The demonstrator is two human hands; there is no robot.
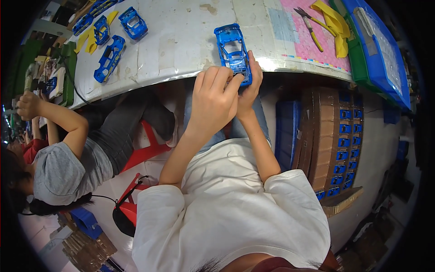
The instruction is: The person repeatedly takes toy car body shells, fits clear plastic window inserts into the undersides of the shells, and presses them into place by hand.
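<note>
A blue toy car shell (233, 47) with open window frames is held at the table's front edge, its far end over the tabletop. My right hand (250, 86) is closed round its near end from the right side, fingers stretched along the side. From the left, my left hand (215, 93) reaches over the same end, its fingers curled into a pinch against the shell. Whatever lies between those fingertips is hidden. Several more blue car shells lie at the far left of the table, the nearest a blue shell (109, 59) on its side.
Yellow cloth strips (88, 43) lie among the shells. At the far right are yellow-handled pliers (312, 29), a yellow cloth (333, 22) and a blue bin (385, 50). Below stands a partitioned box (333, 140) of blue shells. A person in grey (68, 170) sits at my left.
</note>
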